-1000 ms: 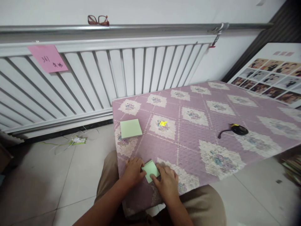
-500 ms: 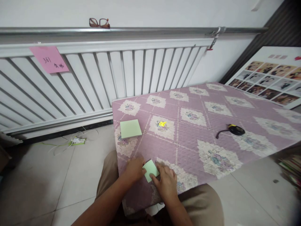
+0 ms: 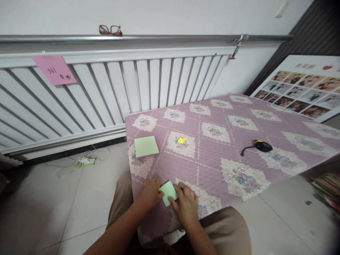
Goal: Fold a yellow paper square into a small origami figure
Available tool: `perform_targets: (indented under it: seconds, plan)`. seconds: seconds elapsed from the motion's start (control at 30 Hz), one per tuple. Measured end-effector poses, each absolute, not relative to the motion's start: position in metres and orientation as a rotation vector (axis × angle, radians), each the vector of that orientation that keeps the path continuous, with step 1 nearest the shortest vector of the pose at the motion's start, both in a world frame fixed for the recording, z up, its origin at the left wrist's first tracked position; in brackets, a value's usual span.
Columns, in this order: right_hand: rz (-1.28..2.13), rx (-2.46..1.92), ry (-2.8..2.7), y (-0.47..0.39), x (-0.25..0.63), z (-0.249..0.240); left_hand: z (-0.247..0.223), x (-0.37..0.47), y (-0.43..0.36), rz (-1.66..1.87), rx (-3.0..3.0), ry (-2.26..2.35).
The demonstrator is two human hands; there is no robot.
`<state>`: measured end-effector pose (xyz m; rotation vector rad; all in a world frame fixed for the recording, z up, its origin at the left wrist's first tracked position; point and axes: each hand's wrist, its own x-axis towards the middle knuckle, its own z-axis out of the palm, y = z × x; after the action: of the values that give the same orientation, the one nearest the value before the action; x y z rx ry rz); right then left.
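Close to the table's near edge, a small pale green square of paper (image 3: pixel 168 192) is held between both hands, turned cornerwise. My left hand (image 3: pixel 151 191) pinches its left side, thumb on top. On its right side, my right hand (image 3: pixel 187 202) grips with the thumb over the near corner and curled fingers at the far side. Parts of the fingers are hidden. A larger pad of pale green paper (image 3: pixel 146 146) lies beyond my left hand. Farther out, a small yellow folded paper piece (image 3: pixel 181 140) rests on the patterned cloth.
The purple floral cloth (image 3: pixel 209 154) covers the table. A black tape measure (image 3: pixel 262 146) with a strap lies at the right. Behind stands a white radiator (image 3: pixel 154 81) with a pink note (image 3: pixel 55 70); glasses (image 3: pixel 111 30) sit on the pipe above. A photo board (image 3: pixel 300 86) leans far right.
The view has shifted slightly, moving the whole scene a little left. Both hands keep their grip on the small green paper, with little visible difference in its shape.
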<state>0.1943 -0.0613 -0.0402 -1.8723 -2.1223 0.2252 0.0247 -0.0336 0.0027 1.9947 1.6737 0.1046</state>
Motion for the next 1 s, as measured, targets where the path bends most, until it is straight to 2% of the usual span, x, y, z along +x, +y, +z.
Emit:
perform_targets:
  seconds: [1.0]
  plan:
    - [0.292,-1.771,-2.099,-0.059,0.198,-0.050,-0.015,0.009,-0.018,0.083,2.125,1.427]
